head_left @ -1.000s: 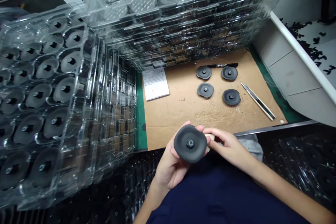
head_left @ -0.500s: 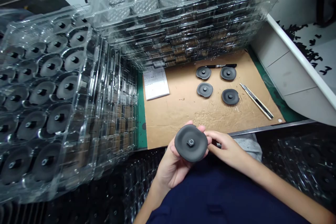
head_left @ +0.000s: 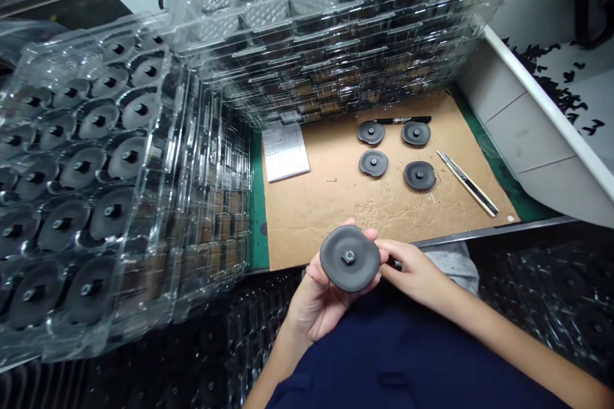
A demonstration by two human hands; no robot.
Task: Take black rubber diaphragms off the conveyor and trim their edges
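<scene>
My left hand [head_left: 320, 303] grips a dark grey rounded disc [head_left: 361, 273] from below, fingers around its rim. The disc's dished face, with a raised hub at its middle, is turned up toward me. Against the right rim, my right hand [head_left: 413, 271] is closed in a pinch. A small greyish bit shows between its thumb and forefinger, too little of it to name. Beyond the hands, several similar discs [head_left: 373, 163] lie hub up on a cardboard sheet [head_left: 316, 217].
Stacked clear plastic trays [head_left: 192, 172] filled with discs rise at the left. Another tray stack [head_left: 326, 45] stands at the back. A paper pad [head_left: 286, 152], a black pen [head_left: 398, 120] and a utility knife [head_left: 467, 183] lie on the cardboard. A white bin [head_left: 542, 96] at right holds small black pieces [head_left: 570, 99].
The view has shifted very slightly. Both hands and the disc keep nearly the same position and hold.
</scene>
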